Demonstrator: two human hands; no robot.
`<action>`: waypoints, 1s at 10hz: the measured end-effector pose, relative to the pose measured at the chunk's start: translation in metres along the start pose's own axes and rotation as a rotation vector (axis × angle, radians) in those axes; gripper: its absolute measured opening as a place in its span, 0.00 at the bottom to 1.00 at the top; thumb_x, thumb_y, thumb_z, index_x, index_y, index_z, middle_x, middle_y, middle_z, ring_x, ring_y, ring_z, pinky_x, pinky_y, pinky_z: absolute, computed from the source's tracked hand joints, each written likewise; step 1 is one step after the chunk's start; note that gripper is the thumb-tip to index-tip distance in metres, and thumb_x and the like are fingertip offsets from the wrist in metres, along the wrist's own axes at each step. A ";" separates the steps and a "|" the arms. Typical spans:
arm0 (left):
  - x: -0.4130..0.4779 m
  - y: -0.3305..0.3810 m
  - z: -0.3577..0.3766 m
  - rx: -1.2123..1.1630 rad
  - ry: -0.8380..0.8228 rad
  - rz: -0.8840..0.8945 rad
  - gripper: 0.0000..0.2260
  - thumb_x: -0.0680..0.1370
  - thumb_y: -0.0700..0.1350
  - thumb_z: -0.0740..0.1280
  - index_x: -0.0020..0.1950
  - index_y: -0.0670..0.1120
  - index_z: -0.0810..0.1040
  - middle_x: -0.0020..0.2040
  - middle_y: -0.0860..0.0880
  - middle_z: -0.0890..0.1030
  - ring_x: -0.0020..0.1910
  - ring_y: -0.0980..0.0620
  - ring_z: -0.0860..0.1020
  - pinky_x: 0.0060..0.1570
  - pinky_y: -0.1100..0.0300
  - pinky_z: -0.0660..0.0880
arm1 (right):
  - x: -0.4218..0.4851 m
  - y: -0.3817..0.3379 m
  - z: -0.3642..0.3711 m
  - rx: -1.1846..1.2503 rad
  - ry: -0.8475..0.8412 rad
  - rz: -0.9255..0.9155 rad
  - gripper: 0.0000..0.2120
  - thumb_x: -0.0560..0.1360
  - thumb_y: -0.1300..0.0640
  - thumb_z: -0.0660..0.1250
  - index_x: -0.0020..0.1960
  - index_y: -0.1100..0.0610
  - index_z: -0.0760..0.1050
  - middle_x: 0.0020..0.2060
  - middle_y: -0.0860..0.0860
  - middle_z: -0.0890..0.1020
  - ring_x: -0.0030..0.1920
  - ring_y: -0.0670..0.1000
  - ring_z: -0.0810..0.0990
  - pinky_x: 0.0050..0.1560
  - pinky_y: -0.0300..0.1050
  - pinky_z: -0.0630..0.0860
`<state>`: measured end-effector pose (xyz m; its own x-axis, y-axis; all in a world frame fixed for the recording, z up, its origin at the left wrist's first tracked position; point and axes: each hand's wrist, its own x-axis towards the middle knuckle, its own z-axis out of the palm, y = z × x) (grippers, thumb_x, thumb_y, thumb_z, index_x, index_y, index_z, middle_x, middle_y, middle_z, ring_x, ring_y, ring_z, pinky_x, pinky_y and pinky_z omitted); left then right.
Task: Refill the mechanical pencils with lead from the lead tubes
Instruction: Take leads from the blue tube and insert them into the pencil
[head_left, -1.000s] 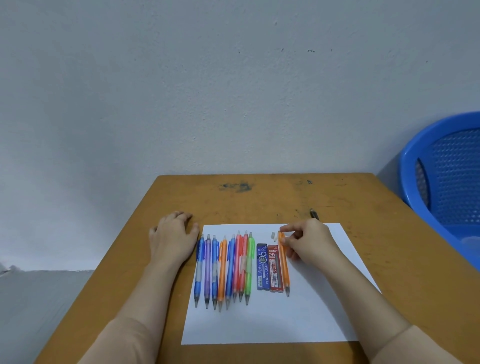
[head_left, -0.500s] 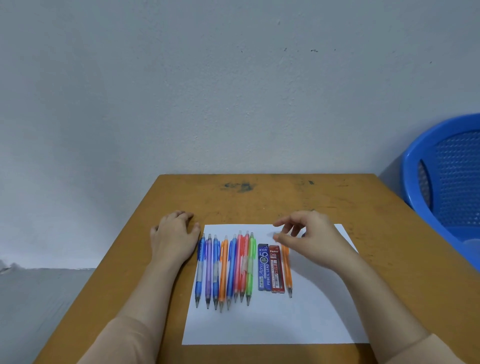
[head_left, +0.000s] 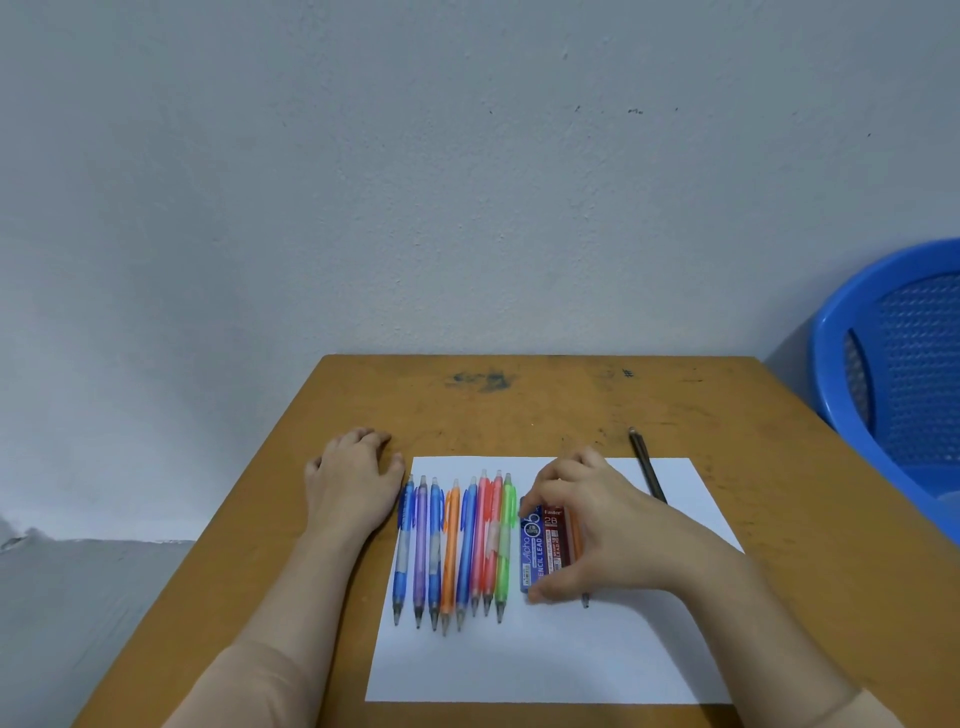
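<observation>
Both palms down, left hand (head_left: 353, 488) flat, right hand (head_left: 613, 530) fingers (head_left: 551, 480) seemingly pinching lead tube (head_left: 532, 551)

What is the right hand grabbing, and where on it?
The right hand pinches the blue lead tube by its two ends: fingertip on the far end, thumb on the near one. The left hand holds nothing.

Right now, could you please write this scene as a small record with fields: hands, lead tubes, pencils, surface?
left hand: flat on the brown wooden table, empty
right hand: pinches the blue flat lead tube end to end
red flat lead tube: lying against the blue one
row of eight coloured plastic mechanical pencils: side by side
orange mechanical pencil: partly under the right hand
white paper sheet: under pencils and tubes
</observation>
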<state>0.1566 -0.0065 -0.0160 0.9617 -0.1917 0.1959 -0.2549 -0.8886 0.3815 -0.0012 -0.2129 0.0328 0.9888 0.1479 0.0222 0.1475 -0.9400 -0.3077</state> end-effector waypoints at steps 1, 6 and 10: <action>0.000 0.001 -0.001 -0.004 -0.001 -0.002 0.20 0.80 0.56 0.60 0.70 0.52 0.69 0.70 0.51 0.69 0.70 0.51 0.64 0.69 0.48 0.59 | -0.001 0.000 0.002 -0.018 -0.020 -0.010 0.34 0.61 0.33 0.73 0.63 0.44 0.70 0.56 0.39 0.69 0.59 0.40 0.58 0.58 0.36 0.68; -0.008 0.012 -0.012 -0.167 0.066 0.003 0.18 0.79 0.53 0.62 0.69 0.51 0.71 0.69 0.49 0.71 0.69 0.51 0.66 0.68 0.49 0.61 | 0.002 -0.002 0.004 0.082 0.067 -0.055 0.29 0.62 0.38 0.74 0.59 0.43 0.68 0.54 0.37 0.66 0.60 0.39 0.58 0.58 0.38 0.69; -0.071 0.077 -0.026 -0.928 -0.098 0.229 0.10 0.78 0.47 0.66 0.58 0.56 0.78 0.42 0.54 0.83 0.46 0.60 0.80 0.48 0.61 0.77 | 0.007 0.000 0.002 0.110 0.541 -0.096 0.30 0.59 0.36 0.71 0.58 0.43 0.71 0.61 0.39 0.69 0.64 0.41 0.60 0.60 0.36 0.61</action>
<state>0.0659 -0.0503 0.0232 0.8720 -0.3911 0.2943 -0.3756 -0.1492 0.9147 0.0061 -0.2112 0.0315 0.8468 0.0249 0.5313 0.2625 -0.8884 -0.3767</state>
